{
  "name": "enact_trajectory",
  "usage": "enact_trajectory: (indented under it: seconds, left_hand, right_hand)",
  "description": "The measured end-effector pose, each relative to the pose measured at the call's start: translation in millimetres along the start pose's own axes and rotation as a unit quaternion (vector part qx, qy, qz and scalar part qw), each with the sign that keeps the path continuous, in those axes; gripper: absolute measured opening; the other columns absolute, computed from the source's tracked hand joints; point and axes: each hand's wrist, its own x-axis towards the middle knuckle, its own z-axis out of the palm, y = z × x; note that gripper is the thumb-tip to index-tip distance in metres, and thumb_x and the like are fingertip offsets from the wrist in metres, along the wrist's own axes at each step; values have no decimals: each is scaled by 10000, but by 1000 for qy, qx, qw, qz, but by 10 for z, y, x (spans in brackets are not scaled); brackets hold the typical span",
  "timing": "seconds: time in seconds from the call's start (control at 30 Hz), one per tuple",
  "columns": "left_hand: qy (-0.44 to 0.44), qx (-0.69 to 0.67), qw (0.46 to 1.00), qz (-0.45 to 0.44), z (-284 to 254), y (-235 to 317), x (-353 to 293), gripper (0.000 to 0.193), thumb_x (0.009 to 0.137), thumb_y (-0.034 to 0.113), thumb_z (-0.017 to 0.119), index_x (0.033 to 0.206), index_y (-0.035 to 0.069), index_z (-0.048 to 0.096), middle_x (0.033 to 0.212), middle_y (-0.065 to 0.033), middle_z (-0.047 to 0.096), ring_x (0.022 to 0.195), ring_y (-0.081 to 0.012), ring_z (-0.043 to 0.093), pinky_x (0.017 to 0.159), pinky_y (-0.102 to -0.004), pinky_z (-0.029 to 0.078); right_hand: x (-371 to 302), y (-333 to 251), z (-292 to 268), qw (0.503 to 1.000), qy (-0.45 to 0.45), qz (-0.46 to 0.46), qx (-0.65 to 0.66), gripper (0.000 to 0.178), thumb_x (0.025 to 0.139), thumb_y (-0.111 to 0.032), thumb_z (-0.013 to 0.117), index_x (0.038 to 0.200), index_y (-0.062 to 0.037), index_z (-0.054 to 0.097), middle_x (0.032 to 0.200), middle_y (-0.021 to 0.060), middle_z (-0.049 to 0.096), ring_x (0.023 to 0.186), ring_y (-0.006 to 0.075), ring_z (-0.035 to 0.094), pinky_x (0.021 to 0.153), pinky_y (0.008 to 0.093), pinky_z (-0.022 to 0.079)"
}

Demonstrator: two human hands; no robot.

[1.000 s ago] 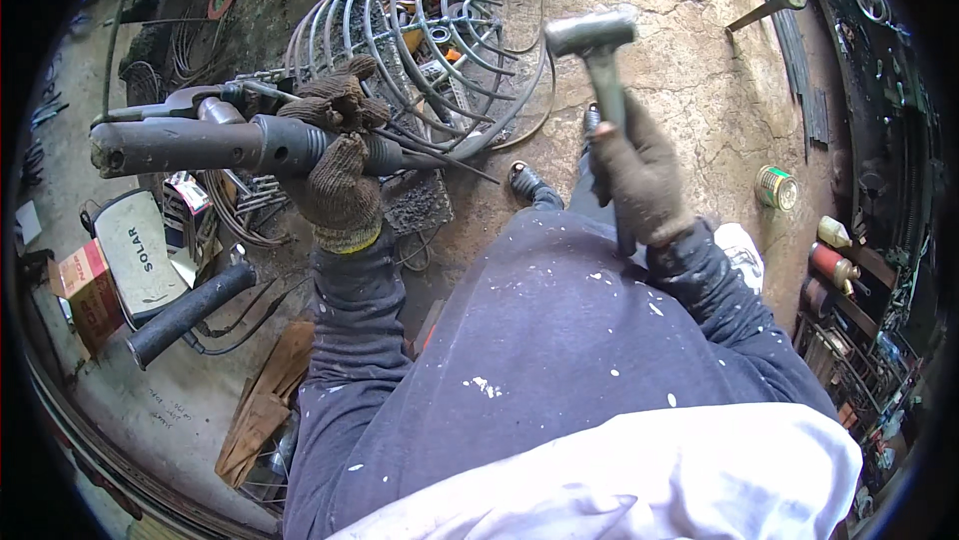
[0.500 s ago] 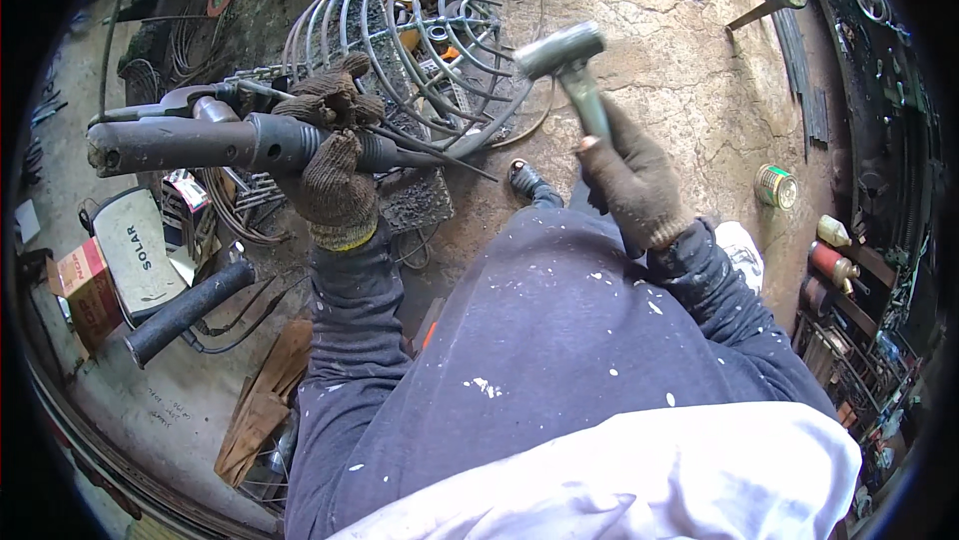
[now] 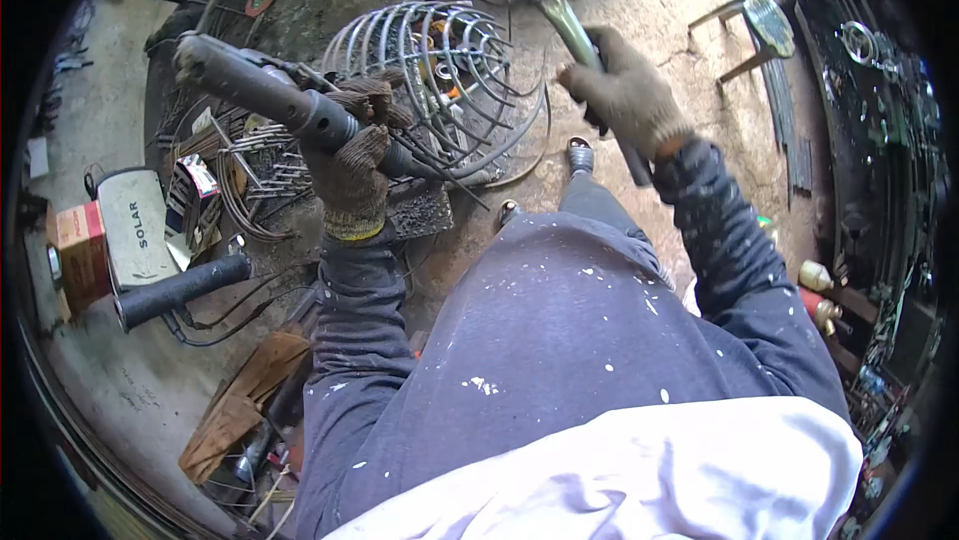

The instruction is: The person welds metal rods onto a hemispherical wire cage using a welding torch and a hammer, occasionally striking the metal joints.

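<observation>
My left hand (image 3: 350, 180), in a brown knit glove with a yellow cuff edge, is closed round a dark cylindrical tool (image 3: 235, 80). This has holes along its side and a ribbed section by my fingers; its free end points to the far left. Where its near end leads is unclear among bent rods. A cage of curved metal rods (image 3: 410, 35) lies just beyond that hand on a dark, cluttered bench (image 3: 425, 215). In my gloved right hand (image 3: 631, 90) I grip a hammer (image 3: 569, 25) by its handle. Its metal head is raised away from the cage and touches nothing.
On the left-hand surface lie a white case (image 3: 140, 225), a red-and-brown box (image 3: 82, 250) and a black cylinder (image 3: 185, 290). Brown cardboard (image 3: 240, 405) is below them. A stool (image 3: 764, 25) stands far right, beside metal strips (image 3: 779, 125) and a crowded rack (image 3: 879, 190).
My right hand has lifted the hammer farther up and away. The dark tool's free end has swung up and right, so it now slants. The whole view has shifted slightly.
</observation>
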Motion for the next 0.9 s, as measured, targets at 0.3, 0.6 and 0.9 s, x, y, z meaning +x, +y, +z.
enact_trajectory:
  seconds: [0.3, 0.6, 0.9]
  left_hand:
    - [-2, -174, 967, -188, -104, 332, 113, 401, 671, 20, 741, 1057, -10, 638, 1034, -104, 662, 872, -215, 653, 820, -371, 540]
    - [252, -309, 826, -398, -23, 956, -217, 420, 719, 25, 741, 1113, -18, 603, 1065, -132, 637, 939, -277, 655, 804, -399, 574]
    - [437, -299, 769, -358, 255, 1858, -127, 408, 718, 68, 731, 1094, 19, 579, 1077, -158, 647, 929, -329, 680, 883, -520, 593]
  right_hand:
    - [2196, -612, 22, 958, -223, -137, -118, 461, 888, -274, 700, 1286, -56, 620, 864, 81, 686, 723, 161, 672, 630, 329, 572]
    - [3543, -1156, 1084, 788, -351, -327, -387, 463, 856, -392, 664, 1154, -39, 698, 960, 159, 740, 921, 274, 721, 831, 411, 549]
    - [3743, -1208, 1467, 714, -343, -391, -468, 474, 825, -370, 682, 1204, -87, 706, 1170, 185, 704, 1145, 339, 650, 946, 420, 516]
